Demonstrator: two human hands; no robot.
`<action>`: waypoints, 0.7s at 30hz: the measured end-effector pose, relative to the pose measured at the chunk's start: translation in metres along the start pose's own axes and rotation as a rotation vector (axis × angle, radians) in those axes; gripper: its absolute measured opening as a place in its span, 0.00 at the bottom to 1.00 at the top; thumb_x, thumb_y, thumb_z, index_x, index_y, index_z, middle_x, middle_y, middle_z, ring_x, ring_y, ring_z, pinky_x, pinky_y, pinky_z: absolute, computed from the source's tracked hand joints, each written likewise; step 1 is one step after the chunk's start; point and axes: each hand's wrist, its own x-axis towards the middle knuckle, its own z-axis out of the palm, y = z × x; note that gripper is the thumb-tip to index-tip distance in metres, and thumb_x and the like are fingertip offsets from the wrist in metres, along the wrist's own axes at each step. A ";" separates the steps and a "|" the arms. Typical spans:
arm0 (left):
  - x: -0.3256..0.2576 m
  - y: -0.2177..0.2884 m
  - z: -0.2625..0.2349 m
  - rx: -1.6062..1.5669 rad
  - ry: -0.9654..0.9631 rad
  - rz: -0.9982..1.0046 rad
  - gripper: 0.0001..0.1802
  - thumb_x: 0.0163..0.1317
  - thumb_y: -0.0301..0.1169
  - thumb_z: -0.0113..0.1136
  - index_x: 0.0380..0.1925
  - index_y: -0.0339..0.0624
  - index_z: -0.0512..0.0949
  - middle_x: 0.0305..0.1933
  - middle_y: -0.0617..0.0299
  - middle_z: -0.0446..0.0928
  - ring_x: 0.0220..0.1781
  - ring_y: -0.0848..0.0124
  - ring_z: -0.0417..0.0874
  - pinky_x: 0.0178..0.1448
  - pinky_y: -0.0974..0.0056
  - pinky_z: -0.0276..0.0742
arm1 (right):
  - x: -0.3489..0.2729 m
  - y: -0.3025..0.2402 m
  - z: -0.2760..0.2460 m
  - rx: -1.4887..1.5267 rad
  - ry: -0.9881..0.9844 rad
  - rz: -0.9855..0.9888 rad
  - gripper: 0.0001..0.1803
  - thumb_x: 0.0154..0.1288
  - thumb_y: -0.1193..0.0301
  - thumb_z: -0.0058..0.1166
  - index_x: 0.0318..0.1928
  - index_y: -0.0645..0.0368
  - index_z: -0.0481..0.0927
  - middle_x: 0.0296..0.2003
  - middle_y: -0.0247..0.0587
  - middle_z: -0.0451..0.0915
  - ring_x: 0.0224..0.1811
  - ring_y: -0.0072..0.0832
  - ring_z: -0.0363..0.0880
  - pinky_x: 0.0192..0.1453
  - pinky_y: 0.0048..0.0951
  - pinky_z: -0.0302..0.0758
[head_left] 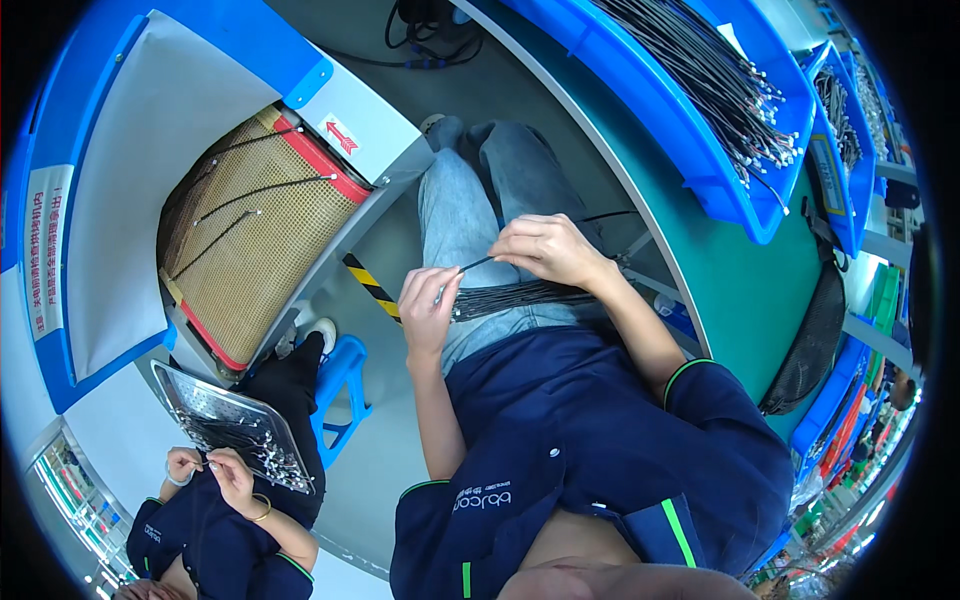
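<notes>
Above my lap, a thin black cable [477,264] is stretched in the short gap between my two hands. My left hand [428,305] pinches it at one side, fingers closed. Slightly higher and to the right, my right hand [546,248] grips it with bent fingers. What the fingertips cover at the cable's ends is hidden. A bundle of similar black cables [520,298] lies across my thighs, just below both hands.
At left, a mesh conveyor belt [260,265] carries several black cables [265,187]. A co-worker below it holds a metal tray [176,383] of cables on the lap, near a blue stool [345,372]. Cable-filled blue bins [650,150] stand on the green table [690,245] at right.
</notes>
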 end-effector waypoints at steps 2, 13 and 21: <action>0.002 0.000 -0.001 0.005 -0.013 0.014 0.07 0.49 0.22 0.67 0.30 0.38 0.82 0.30 0.59 0.80 0.34 0.64 0.79 0.39 0.63 0.75 | 0.001 0.000 -0.002 -0.023 0.000 -0.032 0.06 0.54 0.71 0.61 0.34 0.55 0.83 0.30 0.33 0.80 0.34 0.29 0.80 0.34 0.29 0.77; 0.002 0.001 0.000 0.007 -0.019 0.032 0.08 0.50 0.21 0.66 0.32 0.39 0.82 0.31 0.59 0.80 0.33 0.63 0.79 0.38 0.62 0.74 | 0.000 0.001 -0.001 0.021 -0.018 -0.007 0.05 0.57 0.71 0.59 0.34 0.55 0.81 0.32 0.32 0.78 0.33 0.30 0.80 0.35 0.31 0.77; 0.006 0.004 -0.003 0.035 -0.043 0.042 0.08 0.49 0.19 0.65 0.32 0.38 0.82 0.32 0.58 0.80 0.36 0.63 0.80 0.41 0.62 0.75 | 0.003 -0.001 0.001 0.111 -0.021 0.050 0.06 0.55 0.73 0.61 0.34 0.59 0.82 0.30 0.38 0.80 0.30 0.34 0.80 0.33 0.32 0.76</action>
